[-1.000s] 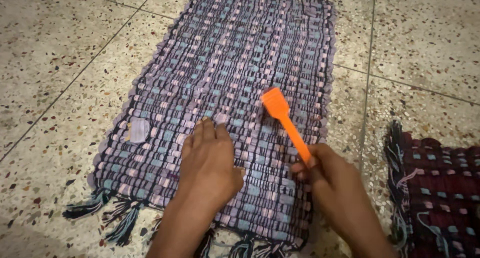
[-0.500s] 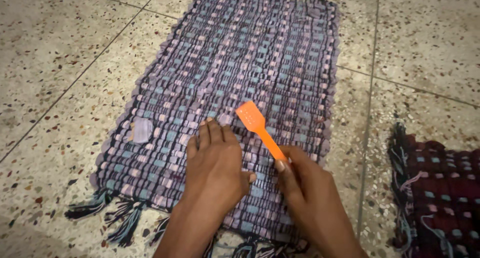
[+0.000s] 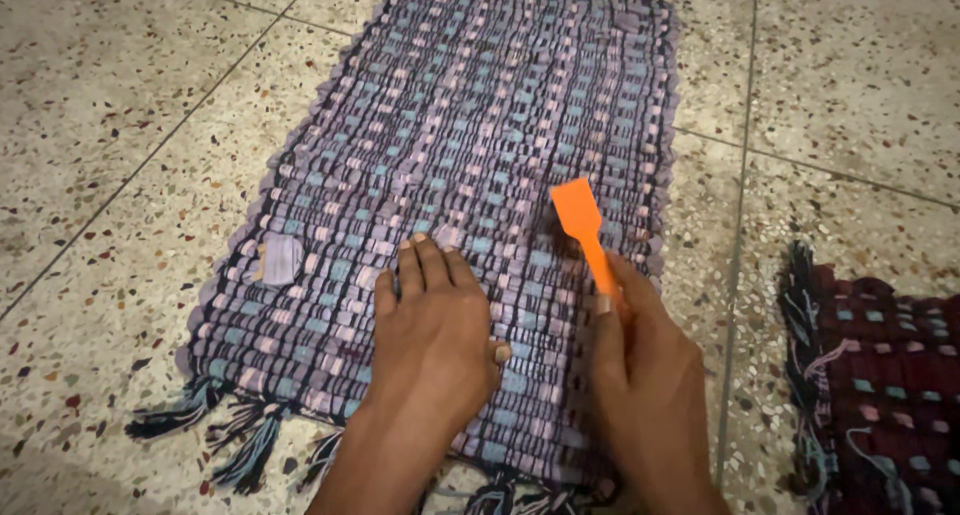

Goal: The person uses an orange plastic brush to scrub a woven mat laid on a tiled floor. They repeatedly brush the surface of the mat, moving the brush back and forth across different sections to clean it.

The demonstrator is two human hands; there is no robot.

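woven rag mat [image 3: 470,175] lies flat on the speckled terrazzo floor [image 3: 120,125], long and narrow, running away from the person. its strips are lilac, pale pink and light blue, crossed by thin dark threads that make a fine checked grid. the long edges are scalloped where the strips loop back, and the near end breaks into dark and blue knotted tassels [image 3: 230,430] splayed on the tile. a small pale patch [image 3: 280,258] sits near the mat's left edge.

left hand [image 3: 432,330] presses palm down on the mat's near half, fingers together and stretched flat — it grasps nothing, only pins the cloth. right hand [image 3: 645,370] is at the mat's near right side, fingers curled closed round the handle of an orange plastic brush [image 3: 583,225]; the brush's flat square head points away from the person and sits over the weave right of the mat's middle — whether it touches the cloth i cannot tell.

beyond the mat's right edge, across a tile joint, lies a second mat [image 3: 880,375] in dark maroon with loose fringe, well apart.
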